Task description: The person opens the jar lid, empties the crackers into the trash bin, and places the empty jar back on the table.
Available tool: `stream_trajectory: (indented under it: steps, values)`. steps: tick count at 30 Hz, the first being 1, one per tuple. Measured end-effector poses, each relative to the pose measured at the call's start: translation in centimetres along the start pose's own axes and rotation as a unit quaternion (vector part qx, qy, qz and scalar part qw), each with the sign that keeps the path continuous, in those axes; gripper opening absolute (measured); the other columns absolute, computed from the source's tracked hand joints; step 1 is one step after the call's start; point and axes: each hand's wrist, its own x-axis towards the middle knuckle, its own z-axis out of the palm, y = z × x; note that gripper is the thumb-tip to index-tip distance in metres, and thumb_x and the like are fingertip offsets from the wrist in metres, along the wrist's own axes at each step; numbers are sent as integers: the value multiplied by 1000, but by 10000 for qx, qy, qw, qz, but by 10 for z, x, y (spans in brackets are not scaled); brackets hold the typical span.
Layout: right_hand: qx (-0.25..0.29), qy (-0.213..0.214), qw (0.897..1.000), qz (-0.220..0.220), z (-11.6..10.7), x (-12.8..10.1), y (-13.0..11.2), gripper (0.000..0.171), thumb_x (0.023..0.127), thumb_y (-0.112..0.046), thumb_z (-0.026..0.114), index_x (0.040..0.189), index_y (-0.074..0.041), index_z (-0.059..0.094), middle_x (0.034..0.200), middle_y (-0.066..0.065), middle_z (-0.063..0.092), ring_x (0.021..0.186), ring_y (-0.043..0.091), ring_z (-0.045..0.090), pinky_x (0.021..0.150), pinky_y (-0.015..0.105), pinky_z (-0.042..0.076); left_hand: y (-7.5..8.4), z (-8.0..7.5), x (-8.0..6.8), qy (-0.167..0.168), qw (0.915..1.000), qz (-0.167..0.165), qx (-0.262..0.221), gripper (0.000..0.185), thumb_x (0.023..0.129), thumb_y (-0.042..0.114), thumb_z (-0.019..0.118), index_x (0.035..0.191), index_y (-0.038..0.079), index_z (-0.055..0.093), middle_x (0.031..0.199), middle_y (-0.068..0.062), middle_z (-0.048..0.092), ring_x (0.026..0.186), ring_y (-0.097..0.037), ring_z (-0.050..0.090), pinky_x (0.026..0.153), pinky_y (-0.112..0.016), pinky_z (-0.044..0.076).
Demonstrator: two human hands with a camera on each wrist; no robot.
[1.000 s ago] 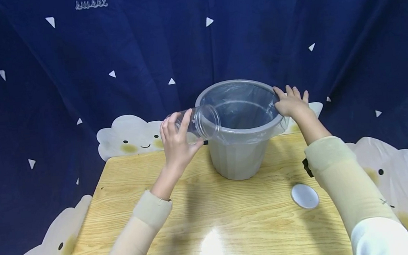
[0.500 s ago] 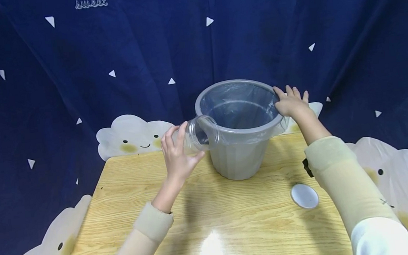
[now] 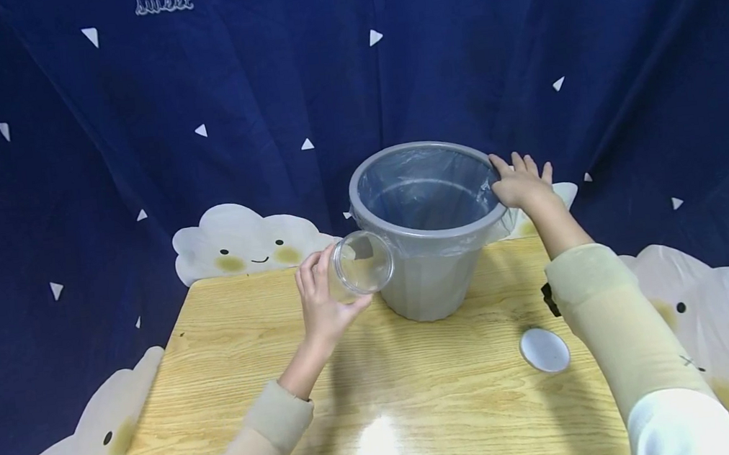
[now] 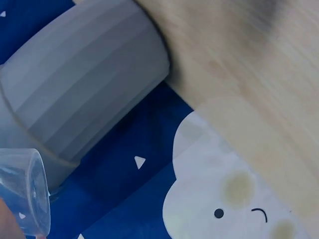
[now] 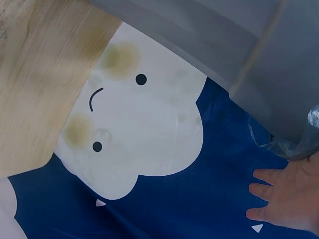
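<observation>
My left hand (image 3: 322,310) grips a clear jar (image 3: 364,264) around its side, just left of the bin. The jar lies tilted with its round open mouth toward me, and nothing shows inside it. Its base end appears at the lower left of the left wrist view. The grey trash bin (image 3: 428,283) stands upright at the back of the table, lined with a thin clear bag (image 3: 426,193) folded over its rim. At the rim's right side rests my right hand (image 3: 522,185), fingers spread and straight. A round whitish lid (image 3: 544,350) lies flat on the table, below the right hand.
The wooden table (image 3: 261,381) ends at the back just beyond the bin. Behind hangs a dark blue curtain (image 3: 248,86) with white triangles and cloud faces. A small black object (image 3: 549,299) peeks out beside the right sleeve.
The jar has come down and toward me, away from the bin's rim, and its mouth has turned from facing the bin to facing me. The right hand has stayed put.
</observation>
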Motion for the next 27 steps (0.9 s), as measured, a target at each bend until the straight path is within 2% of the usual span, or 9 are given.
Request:
stream_trajectory:
  steps: [13, 19, 27]
  values:
    - [12, 0, 10000, -3, 0, 0, -1, 64, 88, -18, 28, 147, -11, 5, 147, 29, -6, 134, 45, -9, 103, 63, -16, -7, 4, -36, -398, 9975, -515, -264, 94, 44, 25, 87, 127, 10, 46, 114, -15, 44, 105, -30, 41, 87, -48, 43]
    - [21, -9, 10000, -33, 0, 1, 0, 64, 89, -18, 28, 147, -11, 4, 147, 29, -7, 134, 45, -10, 103, 63, -17, -13, 5, -52, -578, 9939, -859, -388, 90, 49, 27, 86, 128, 10, 46, 114, -14, 44, 108, -29, 40, 91, -49, 42]
    - [15, -18, 10000, -2, 0, 0, 0, 64, 89, -18, 28, 147, -11, 4, 147, 29, -7, 134, 44, -11, 103, 63, -16, -21, 7, -67, -633, 9927, -943, -414, 93, 48, 28, 86, 129, 9, 45, 116, -14, 44, 109, -28, 41, 93, -50, 43]
